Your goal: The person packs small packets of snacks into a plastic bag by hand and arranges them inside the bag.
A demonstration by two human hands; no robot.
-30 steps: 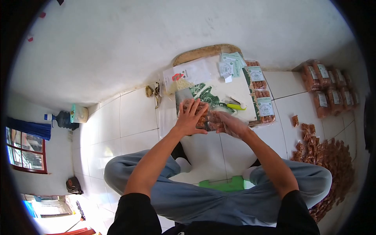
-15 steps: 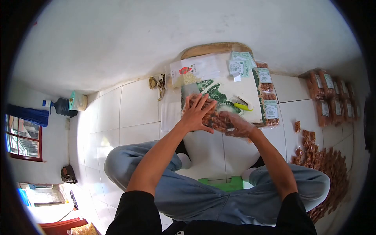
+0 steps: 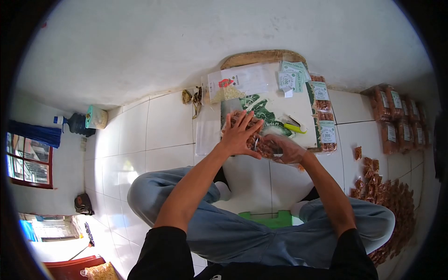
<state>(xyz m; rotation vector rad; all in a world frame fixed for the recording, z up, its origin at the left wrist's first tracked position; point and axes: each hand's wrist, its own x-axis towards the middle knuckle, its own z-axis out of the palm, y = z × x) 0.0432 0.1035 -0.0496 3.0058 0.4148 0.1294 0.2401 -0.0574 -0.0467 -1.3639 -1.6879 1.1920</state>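
Note:
A clear plastic bag of reddish-brown snack packets lies at the near edge of a low white-and-green board. Flat on top of the bag, my left hand is open with its fingers spread. My right hand is at the bag's right end, seen through the clear film, its fingers stretched out towards the packets and partly hidden by them. Just beyond it on the board rests a stapler with a yellow-green handle. Printed green label cards lie at the board's far right.
A printed plastic bag lies at the board's far left. Filled, labelled packs line its right side, and more packs stand by the wall. Loose small packets are heaped right of my knee. A green plastic object sits between my legs.
The view has shifted slightly, so the board and packs appear a little further right. Both hands stay at the bag, with only slight movement.

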